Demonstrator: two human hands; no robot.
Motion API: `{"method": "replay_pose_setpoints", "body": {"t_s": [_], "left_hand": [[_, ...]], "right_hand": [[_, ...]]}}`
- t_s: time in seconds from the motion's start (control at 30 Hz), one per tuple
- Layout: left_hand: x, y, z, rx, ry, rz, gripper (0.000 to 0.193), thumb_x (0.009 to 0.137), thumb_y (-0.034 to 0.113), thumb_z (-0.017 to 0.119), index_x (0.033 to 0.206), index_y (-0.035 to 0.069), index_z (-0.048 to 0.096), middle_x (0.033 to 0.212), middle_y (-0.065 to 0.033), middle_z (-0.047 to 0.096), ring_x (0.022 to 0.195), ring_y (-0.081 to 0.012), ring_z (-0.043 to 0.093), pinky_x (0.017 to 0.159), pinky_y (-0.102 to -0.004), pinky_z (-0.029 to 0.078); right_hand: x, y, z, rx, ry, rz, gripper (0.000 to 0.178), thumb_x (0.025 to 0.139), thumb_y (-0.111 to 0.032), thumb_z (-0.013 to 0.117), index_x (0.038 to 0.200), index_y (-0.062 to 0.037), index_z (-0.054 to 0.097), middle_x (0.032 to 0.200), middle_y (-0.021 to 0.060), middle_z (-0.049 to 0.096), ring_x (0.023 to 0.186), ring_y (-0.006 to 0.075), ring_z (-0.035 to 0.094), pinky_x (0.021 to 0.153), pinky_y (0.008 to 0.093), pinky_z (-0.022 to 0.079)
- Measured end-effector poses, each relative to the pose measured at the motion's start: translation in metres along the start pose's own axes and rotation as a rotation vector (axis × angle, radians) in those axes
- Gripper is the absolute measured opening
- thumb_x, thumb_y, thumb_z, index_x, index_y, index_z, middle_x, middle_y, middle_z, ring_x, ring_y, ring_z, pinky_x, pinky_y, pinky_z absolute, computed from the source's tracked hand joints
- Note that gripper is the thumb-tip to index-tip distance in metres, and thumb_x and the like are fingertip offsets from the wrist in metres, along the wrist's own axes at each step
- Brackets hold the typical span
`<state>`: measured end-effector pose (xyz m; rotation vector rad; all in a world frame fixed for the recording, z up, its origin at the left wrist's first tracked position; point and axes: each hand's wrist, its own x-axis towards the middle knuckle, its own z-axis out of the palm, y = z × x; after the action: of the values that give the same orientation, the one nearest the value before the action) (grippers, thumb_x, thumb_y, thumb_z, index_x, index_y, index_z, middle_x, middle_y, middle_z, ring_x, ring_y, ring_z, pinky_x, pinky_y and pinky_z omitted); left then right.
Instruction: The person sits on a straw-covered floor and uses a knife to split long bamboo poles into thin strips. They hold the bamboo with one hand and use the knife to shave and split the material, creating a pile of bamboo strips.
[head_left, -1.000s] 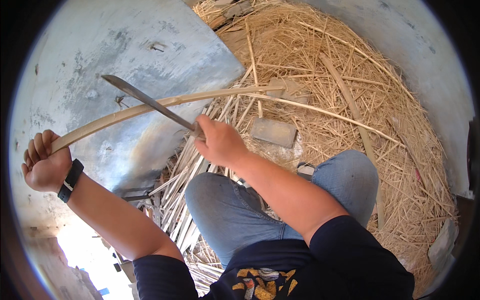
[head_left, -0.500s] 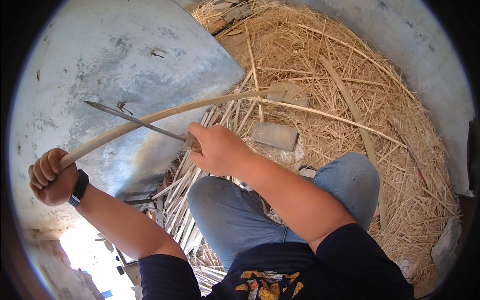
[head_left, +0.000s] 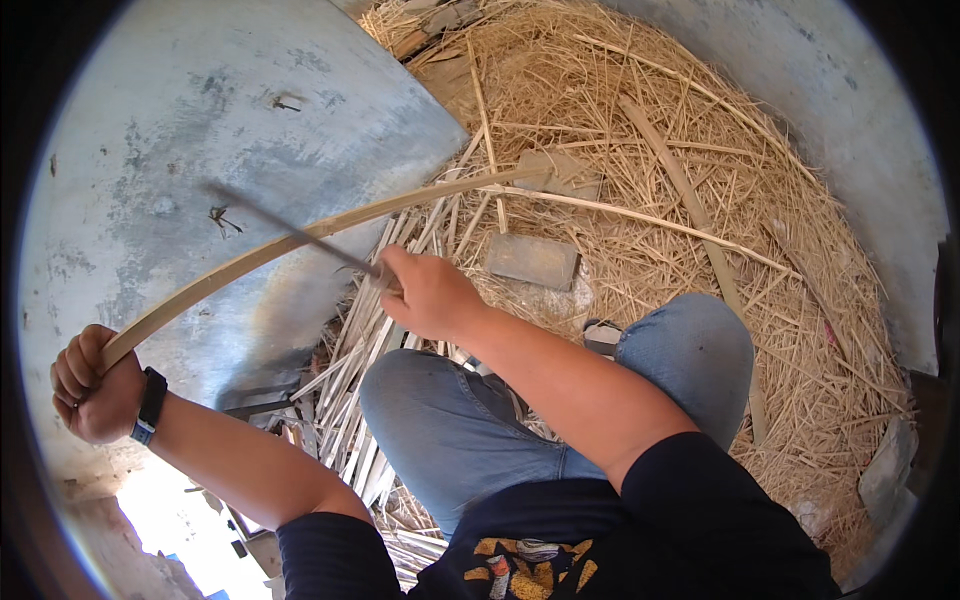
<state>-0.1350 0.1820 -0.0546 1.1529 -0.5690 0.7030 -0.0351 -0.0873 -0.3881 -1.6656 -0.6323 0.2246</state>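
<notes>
My left hand (head_left: 98, 385), with a dark band at the wrist, is closed around the near end of a long pale bamboo strip (head_left: 255, 255). The strip arches up and to the right, its far end lying over the straw and a brick. In my right hand (head_left: 437, 297) is the handle of a long, narrow-bladed knife. Its blade (head_left: 268, 217), smeared by motion, points to the upper left and crosses the strip about midway between my hands. Whether the edge bites into the strip I cannot tell.
Loose straw and shavings (head_left: 640, 200) cover the floor ahead and right. A grey brick (head_left: 533, 261) lies beyond my right hand. Split strips (head_left: 355, 400) are piled beside my bent knee (head_left: 425, 420). Pale blue-grey walls (head_left: 230, 110) stand at left and right.
My left hand has dropped lower with its end of the strip. The knife has turned steeper, and its crossing point has shifted right along the strip. The whole view has shifted slightly.
</notes>
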Motion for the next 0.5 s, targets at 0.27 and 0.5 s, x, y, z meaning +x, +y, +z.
{"method": "replay_pose_setpoints", "body": {"t_s": [0.27,0.5], "left_hand": [[-0.007,-0.015,0.004,0.238,0.335,0.077,0.028,0.083,0.028,0.046,0.059,0.018,0.034,0.052,0.0030,0.029,0.046,-0.0133,0.027,0.050,-0.0294,0.025],[-0.016,0.005,0.000,0.123,0.257,0.057,0.030,0.085,0.029,0.043,0.059,0.018,0.033,0.052,0.0026,0.029,0.046,-0.0134,0.027,0.049,-0.0297,0.025]], "right_hand": [[-0.030,0.107,0.037,-0.026,0.287,0.416,0.032,0.085,-0.017,0.066,0.113,-0.0044,0.055,0.089,0.0170,0.070,0.083,0.0337,0.072,0.074,0.0441,0.058],[0.005,0.002,0.003,-0.059,-0.134,0.051,0.033,0.085,-0.015,0.064,0.115,-0.0017,0.056,0.097,0.0198,0.071,0.087,0.0337,0.072,0.075,0.0444,0.058]]}}
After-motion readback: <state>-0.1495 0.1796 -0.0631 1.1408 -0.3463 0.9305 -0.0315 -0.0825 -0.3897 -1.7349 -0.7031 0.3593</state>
